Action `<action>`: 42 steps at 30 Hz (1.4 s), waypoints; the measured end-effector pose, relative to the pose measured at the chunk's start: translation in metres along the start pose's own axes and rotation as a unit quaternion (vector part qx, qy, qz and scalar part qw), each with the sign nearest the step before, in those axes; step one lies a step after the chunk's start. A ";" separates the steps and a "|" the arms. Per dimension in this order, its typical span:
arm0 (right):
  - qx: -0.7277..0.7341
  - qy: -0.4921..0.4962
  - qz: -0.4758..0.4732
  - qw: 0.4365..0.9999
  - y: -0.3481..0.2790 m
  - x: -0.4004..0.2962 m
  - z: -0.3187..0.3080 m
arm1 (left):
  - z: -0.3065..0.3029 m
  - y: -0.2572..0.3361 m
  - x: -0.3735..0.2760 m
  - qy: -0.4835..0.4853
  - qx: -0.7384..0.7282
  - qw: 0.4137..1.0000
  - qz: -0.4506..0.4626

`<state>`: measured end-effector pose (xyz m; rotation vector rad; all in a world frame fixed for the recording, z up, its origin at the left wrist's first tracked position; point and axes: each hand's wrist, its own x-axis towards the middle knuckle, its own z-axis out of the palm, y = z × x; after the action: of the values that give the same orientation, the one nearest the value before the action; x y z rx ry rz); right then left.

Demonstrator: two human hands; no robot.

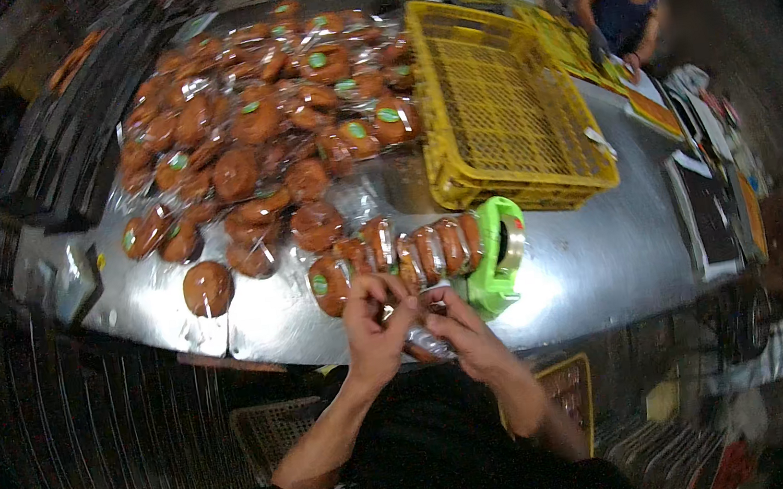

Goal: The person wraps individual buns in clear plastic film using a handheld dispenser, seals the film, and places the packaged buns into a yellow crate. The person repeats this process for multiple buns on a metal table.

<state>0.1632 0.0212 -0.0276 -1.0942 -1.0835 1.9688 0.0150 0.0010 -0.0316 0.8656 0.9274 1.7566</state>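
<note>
Close to the table's front edge, my left hand point(375, 326) and my right hand point(471, 337) meet over a clear plastic bag point(432, 343) with a brown bun in it. Fingertips of both hands pinch the gathered plastic; my fingers partly hide the bag. Just beyond them stands a row of bagged buns point(430, 251), on edge and pressed together. A bright green bag-neck tape sealer point(492, 273) with a tape roll touches or nearly touches the row's right end. One bagged bun with a green sticker point(327, 286) lies left of my fingers.
Many bagged buns point(254, 119) are heaped across the metal table point(581, 259). A round bun point(208, 288) lies apart at front left. Beyond the sealer is a yellow plastic crate point(436, 94). Dark trays point(60, 130) are stacked at left. Another person point(622, 8) works at far right.
</note>
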 end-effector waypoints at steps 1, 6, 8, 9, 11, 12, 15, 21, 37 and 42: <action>-0.020 -0.016 -0.005 1.000 0.005 0.008 0.008 | -0.006 0.011 -0.002 0.039 -0.039 0.998 -0.037; -0.077 -0.072 -0.150 0.983 -0.009 0.056 0.057 | -0.062 0.037 -0.028 0.187 0.052 0.980 -0.048; -0.223 -0.062 -0.249 0.941 -0.011 0.117 0.076 | -0.083 0.023 -0.025 0.208 0.123 0.968 -0.062; -0.279 -0.071 -0.274 0.918 -0.015 0.148 0.090 | -0.091 0.013 -0.022 0.193 0.156 0.964 -0.095; -0.346 -0.111 -0.253 0.897 -0.017 0.216 0.110 | -0.112 -0.018 -0.015 0.161 0.200 0.963 -0.083; -0.354 -0.151 -0.203 0.900 -0.013 0.244 0.119 | -0.113 -0.018 -0.011 0.154 0.118 0.978 -0.083; -0.265 -0.104 -0.234 0.929 -0.033 0.243 0.143 | -0.120 0.005 0.012 0.166 0.349 0.922 0.014; -0.412 0.054 -0.493 0.764 -0.064 0.083 0.132 | -0.100 0.033 0.077 0.099 0.447 0.874 0.162; -0.211 0.187 -0.483 0.829 -0.050 -0.042 -0.008 | 0.040 0.016 0.013 -0.001 0.283 0.910 0.302; -0.139 0.195 -0.390 0.889 -0.044 -0.024 -0.025 | 0.056 0.014 0.011 0.052 0.223 0.967 0.114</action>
<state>0.2017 0.0306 0.0124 -0.9260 -1.3252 0.9380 0.0538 0.0192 0.0079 1.2146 1.3707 1.8288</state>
